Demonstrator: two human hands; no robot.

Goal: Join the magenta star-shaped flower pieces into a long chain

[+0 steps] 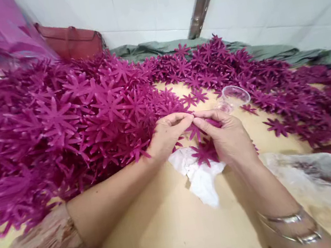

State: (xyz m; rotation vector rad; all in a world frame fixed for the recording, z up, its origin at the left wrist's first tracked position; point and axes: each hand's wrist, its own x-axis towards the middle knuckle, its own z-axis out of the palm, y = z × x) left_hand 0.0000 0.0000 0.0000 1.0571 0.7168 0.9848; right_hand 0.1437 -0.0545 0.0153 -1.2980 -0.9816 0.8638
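My left hand (170,133) and my right hand (225,131) meet at the fingertips above the middle of the table. Both are closed in a pinch, thumb against forefinger. Between and just below them hangs a magenta artificial flower (196,130), star-shaped with narrow petals. How each fingertip grips it is partly hidden. Under my right hand, another magenta flower piece (204,153) lies on a crumpled white tissue (202,183). To my left hand's side rises a large heap of the same magenta flowers (88,115).
A clear plastic cup (236,94) lies beyond my right hand. More magenta flowers (287,95) spread along the right and back. A clear plastic bag (316,192) with dark contents is at right. A red bag (72,40) and green cloth (156,49) are by the wall.
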